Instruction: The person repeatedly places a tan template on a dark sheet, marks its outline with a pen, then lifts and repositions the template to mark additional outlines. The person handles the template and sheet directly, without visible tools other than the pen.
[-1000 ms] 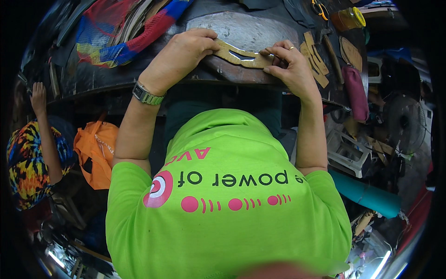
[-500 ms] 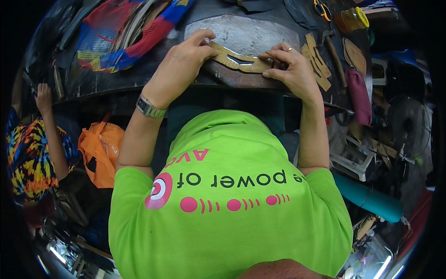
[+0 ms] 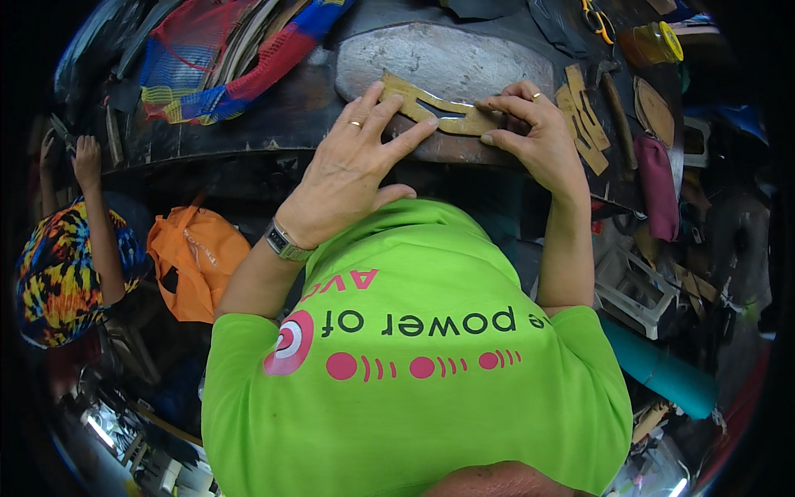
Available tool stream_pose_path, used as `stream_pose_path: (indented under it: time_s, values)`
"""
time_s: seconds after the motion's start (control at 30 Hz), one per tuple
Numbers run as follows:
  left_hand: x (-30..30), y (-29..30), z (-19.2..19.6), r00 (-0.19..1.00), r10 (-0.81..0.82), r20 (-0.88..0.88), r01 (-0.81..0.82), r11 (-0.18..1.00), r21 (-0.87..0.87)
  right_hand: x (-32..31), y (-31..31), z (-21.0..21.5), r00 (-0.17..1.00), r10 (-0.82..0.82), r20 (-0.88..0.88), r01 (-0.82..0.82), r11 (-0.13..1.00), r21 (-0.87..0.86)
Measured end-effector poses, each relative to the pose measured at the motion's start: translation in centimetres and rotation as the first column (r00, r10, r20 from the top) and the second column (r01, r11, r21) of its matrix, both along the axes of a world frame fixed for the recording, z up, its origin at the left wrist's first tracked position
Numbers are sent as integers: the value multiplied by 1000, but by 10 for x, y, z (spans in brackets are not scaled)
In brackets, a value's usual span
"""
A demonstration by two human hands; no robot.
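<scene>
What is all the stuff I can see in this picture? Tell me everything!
Cut-out shape: one, tan, flat on the stone slab, under both hands.
Stone slab: one, grey, top middle of the workbench.
Workbench: one, dark, across the top.
Net bags: a pile, red, blue and yellow, top left.
Flat pieces: several, tan, right of the slab.
Jar: one, amber with yellow lid, top right.
Pouch: one, dark red, right edge of the bench.
Bag: one, orange, lower left.
Other person: one, in a many-coloured shirt, far left.
Roll: one, teal, lower right.
Shirt: one, bright green, worn by the person.
Left hand: with ring and wristwatch, fingers on the shape.
Right hand: with ring, fingers on the shape.
</scene>
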State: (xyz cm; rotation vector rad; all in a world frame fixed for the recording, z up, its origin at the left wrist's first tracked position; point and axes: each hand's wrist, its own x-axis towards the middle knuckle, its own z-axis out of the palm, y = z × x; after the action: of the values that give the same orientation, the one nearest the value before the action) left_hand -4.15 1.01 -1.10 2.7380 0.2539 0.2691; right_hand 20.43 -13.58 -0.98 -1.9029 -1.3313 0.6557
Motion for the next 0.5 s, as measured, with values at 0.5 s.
stream_pose_path:
  time_s: [0.5]
  values:
    - [5, -2, 4, 995, -46, -84, 48, 998, 28, 1, 2, 5, 1000, 13, 9, -13, 1000, -17]
